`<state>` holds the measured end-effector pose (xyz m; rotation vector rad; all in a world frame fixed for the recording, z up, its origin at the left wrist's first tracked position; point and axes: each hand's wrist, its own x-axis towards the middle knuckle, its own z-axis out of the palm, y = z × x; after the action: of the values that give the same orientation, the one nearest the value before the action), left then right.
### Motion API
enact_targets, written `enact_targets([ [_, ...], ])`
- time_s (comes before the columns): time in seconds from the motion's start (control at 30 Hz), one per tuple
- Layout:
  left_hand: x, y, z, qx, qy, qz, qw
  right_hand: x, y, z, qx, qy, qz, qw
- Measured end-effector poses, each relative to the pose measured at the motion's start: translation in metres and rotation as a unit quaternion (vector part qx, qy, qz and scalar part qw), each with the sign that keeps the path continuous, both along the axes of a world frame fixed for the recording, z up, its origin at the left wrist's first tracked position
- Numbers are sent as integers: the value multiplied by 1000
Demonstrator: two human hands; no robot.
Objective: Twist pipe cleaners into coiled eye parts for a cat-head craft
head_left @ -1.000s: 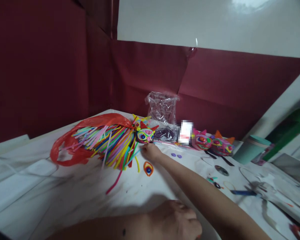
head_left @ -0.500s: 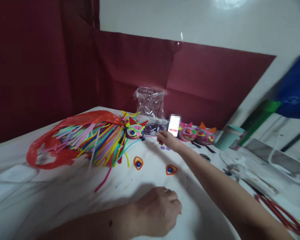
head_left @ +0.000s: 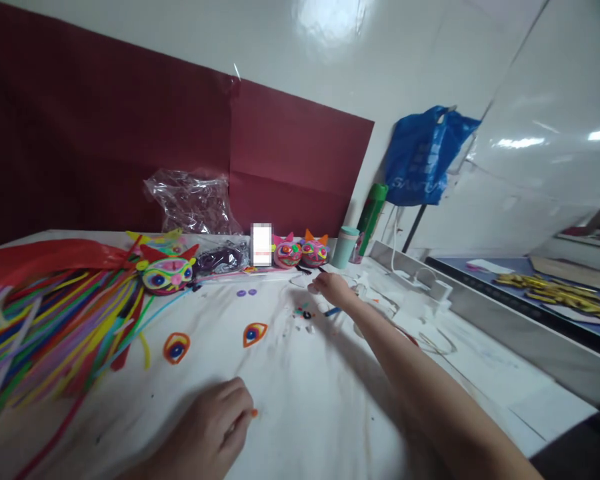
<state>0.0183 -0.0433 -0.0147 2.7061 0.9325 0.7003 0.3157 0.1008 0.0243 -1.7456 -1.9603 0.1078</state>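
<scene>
From my head view, my right hand [head_left: 334, 289] has swung away from the red-horned clay animal head [head_left: 167, 277]: a second ago it was right beside it, then near the phone [head_left: 261, 245], and now it reaches to the right side of the white table [head_left: 300, 407]. My view has turned right with it. The fingers are bent and close together, but I cannot tell whether they grip anything. Close to that hand are the black and green scraps [head_left: 306, 314], with the orange-eared pink head [head_left: 314, 251] behind.

My left hand [head_left: 211, 423] has stayed low in front of me, fingertips pinched on a small orange piece [head_left: 254, 413].

The left eye piece [head_left: 176, 348] and right eye piece [head_left: 255, 335], both orange-rimmed, lie loose on the tabletop, apart from the head. My right forearm hid the second one a second ago; now both are in plain sight. To my judgement, the work has shifted from the head to the small bits, with the eyes untouched.
</scene>
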Motion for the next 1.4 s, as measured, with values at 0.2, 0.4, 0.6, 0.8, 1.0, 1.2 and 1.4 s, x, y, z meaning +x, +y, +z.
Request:
enact_targets([
  [0.2, -2, 7, -3, 21, -19, 16, 999, 1, 1, 2, -42, -49, -3, 998],
  [0.4, 0, 9, -3, 68, -21, -8, 997, 20, 1, -10, -162, -95, -8, 982],
  [0.6, 1, 10, -4, 76, -20, -10, 997, 33, 2, 5, -161, -109, -35, 980],
  [0.8, -2, 9, -7, 67, -3, -6, 998, 45, -2, -3, -186, -155, -49, 969],
  [1.0, -2, 9, -9, 60, 6, -19, 998, 76, -16, -12, -189, -171, -31, 966],
  [1.2, -1, 9, -7, 72, 1, -28, 997, 75, -25, -9, -133, -139, -4, 981],
  [1.4, -1, 9, -7, 81, 1, -23, 996, 44, -25, -18, -105, -112, 25, 988],
])
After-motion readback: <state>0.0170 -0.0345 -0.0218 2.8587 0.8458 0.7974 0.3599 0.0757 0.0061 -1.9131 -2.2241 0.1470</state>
